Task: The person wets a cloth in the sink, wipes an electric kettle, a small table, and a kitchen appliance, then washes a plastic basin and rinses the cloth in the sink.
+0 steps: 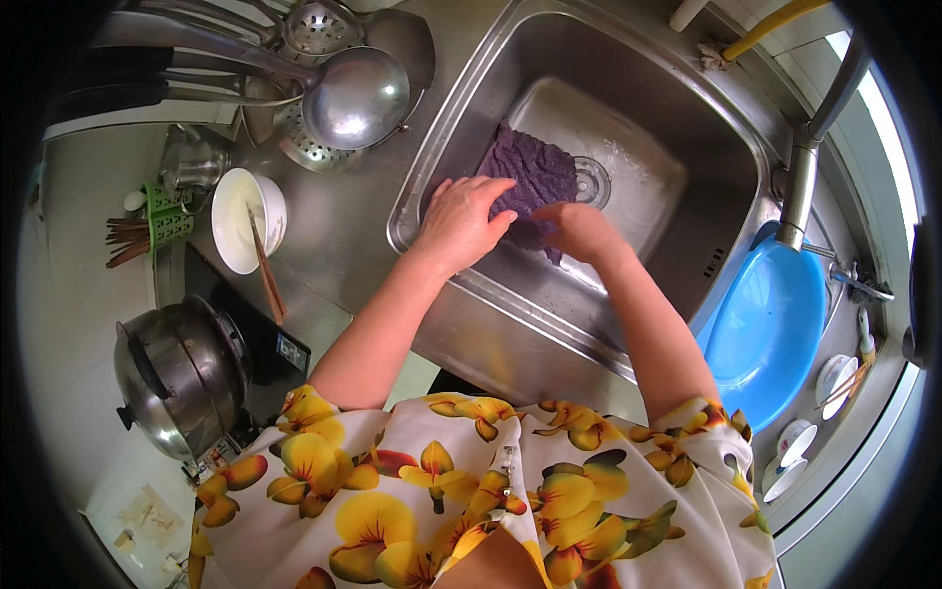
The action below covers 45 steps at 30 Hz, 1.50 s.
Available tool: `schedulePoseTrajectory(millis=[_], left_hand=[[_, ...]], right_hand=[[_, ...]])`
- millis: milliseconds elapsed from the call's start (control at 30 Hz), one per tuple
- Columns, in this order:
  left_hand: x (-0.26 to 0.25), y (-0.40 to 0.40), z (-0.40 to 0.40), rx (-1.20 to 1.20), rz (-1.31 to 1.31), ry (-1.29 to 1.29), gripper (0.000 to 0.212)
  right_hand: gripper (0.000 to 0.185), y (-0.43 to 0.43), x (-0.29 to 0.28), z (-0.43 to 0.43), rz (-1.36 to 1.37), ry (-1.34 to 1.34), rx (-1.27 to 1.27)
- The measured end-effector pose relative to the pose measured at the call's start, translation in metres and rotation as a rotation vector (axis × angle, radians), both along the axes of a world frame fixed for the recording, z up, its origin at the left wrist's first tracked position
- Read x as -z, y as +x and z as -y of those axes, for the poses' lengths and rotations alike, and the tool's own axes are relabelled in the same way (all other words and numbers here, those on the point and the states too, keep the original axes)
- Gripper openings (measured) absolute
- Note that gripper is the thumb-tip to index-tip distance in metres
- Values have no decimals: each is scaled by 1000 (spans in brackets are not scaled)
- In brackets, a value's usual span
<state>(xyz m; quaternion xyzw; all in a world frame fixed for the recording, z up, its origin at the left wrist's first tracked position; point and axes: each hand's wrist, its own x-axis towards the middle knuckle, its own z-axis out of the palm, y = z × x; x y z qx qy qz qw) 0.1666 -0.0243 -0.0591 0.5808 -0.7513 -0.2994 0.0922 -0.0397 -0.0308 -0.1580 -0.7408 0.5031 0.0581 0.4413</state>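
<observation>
A wet-looking, crumpled purple cloth [533,166] lies in the stainless steel sink [662,110], its right edge beside the round drain strainer [591,182]. My left hand [467,221] is over the cloth's left lower part, thumb and forefinger spread, nothing visible between them. At the cloth's lower right, my right hand [578,232] has its fingers curled down against the fabric. Its fingertips are partly hidden, so whether they pinch the cloth is unclear.
Steel ladles and strainers [357,99] hang at upper left. A white bowl [239,221] holding chopsticks [266,272] sits left of the sink, with a lidded steel pot [180,375] nearer me. The faucet [802,184] and a blue plastic basin [773,324] stand to the right, near small bowls [835,379].
</observation>
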Motion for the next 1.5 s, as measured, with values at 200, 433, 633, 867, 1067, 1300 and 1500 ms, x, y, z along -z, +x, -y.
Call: schedulePoseTrajectory(millis=[200, 433, 633, 867, 1067, 1300, 1500], left_hand=[[-2, 8, -4, -119, -141, -102, 40], [46, -10, 8, -546, -679, 333, 57], [88, -39, 13, -747, -1416, 1205, 64], [54, -153, 24, -1050, -1289, 916, 41], [64, -110, 37, -904, -1377, 919, 23], [28, -163, 7, -708, -1488, 1075, 35], [49, -135, 22, -596, -1577, 1059, 36]], right_hand=[[36, 21, 49, -6, -232, -154, -376], [16, -10, -2, 0, 584, 403, 655], [10, 31, -84, -15, 1004, 329, 869], [31, -12, -36, 15, 377, -256, 1305], [56, 35, -69, -33, 838, -161, 1030], [59, -36, -1, 1, 772, -206, 1306], [65, 0, -54, -6, 706, -383, 1057]])
